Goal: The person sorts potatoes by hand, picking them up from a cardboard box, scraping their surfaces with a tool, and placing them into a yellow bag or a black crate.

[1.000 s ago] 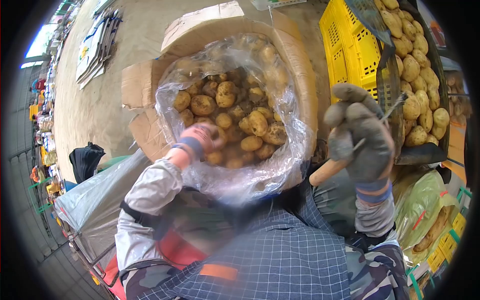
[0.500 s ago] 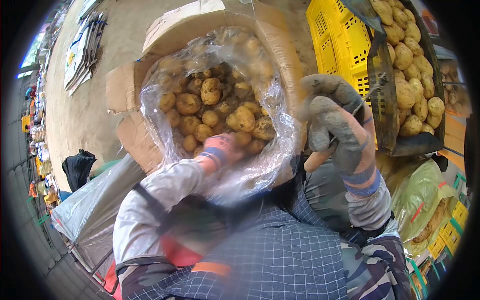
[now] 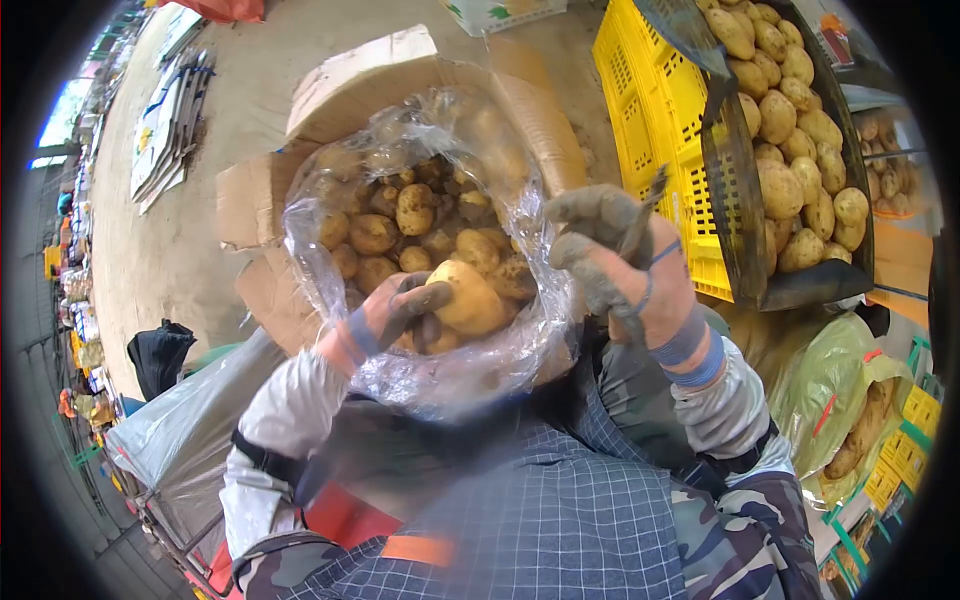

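My left hand point(image 3: 385, 312), in a dirty pink-and-grey work glove, is closed around a large yellow potato point(image 3: 468, 298) just over the open box. Below it, smaller soil-stained potatoes point(image 3: 415, 210) fill a clear plastic liner point(image 3: 400, 382) inside a cardboard box point(image 3: 365, 75). At the box's right side, my right hand point(image 3: 640, 270), gloved alike, has its fingers curled round a thin dark tool point(image 3: 650, 195). One end sticks up past the knuckles; its kind I cannot tell.
On my right stands a yellow plastic crate point(image 3: 640, 110), beside a black-lined container point(image 3: 735, 220) heaped with cleaner potatoes point(image 3: 785, 190). A greenish plastic bag point(image 3: 825, 385) lies at lower right. Flattened cartons point(image 3: 172, 125) rest on the floor at upper left, with a dark bag point(image 3: 160, 355) nearer me.
My left hand has come up out of the box with the large potato in its grip. My right hand has moved a little left and down, closer to the liner, still holding the thin tool.
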A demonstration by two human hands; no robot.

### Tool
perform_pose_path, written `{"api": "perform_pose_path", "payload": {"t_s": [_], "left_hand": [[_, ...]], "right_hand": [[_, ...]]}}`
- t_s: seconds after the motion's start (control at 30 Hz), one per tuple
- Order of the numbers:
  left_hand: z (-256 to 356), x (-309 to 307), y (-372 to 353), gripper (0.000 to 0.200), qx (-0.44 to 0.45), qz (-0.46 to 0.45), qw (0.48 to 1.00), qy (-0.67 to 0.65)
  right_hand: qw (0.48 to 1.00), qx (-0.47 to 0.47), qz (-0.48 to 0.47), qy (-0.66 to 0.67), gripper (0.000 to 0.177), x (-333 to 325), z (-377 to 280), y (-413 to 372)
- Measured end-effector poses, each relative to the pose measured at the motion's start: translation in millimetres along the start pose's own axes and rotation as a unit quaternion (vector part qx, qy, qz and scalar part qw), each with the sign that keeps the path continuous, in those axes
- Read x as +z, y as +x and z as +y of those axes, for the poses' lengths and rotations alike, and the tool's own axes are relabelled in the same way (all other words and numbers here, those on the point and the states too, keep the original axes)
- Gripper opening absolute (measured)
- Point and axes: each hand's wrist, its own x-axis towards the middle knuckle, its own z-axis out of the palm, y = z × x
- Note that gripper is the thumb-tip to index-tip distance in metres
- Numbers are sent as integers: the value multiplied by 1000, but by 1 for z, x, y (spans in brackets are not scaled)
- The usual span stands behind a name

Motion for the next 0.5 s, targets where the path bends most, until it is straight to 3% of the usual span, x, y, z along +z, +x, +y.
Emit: {"api": "perform_pose_path", "payload": {"t_s": [0.1,0.17,0.3,0.33,0.37,0.47,0.5], "left_hand": [[9,27,-41,57,80,85,993,-33],[-5,39,-54,53,119,95,977,-146],[-17,58,-65,55,187,84,931,-301],[-17,63,-65,56,207,72,912,-346],[-16,66,-65,66,187,117,916,-336],[-24,59,-74,58,200,44,924,-323],[-24,58,-75,58,206,64,930,-299]], "right_hand": [[984,-45,-45,-163,36,15,5,0],[943,-71,-78,-315,44,25,16,-2],[870,-155,-33,-467,47,52,35,-12],[867,-133,-57,-477,46,54,34,-10],[863,-110,-82,-487,45,58,29,-6],[835,-65,-114,-535,47,72,23,-3],[823,-53,-115,-554,49,77,22,-2]]}}
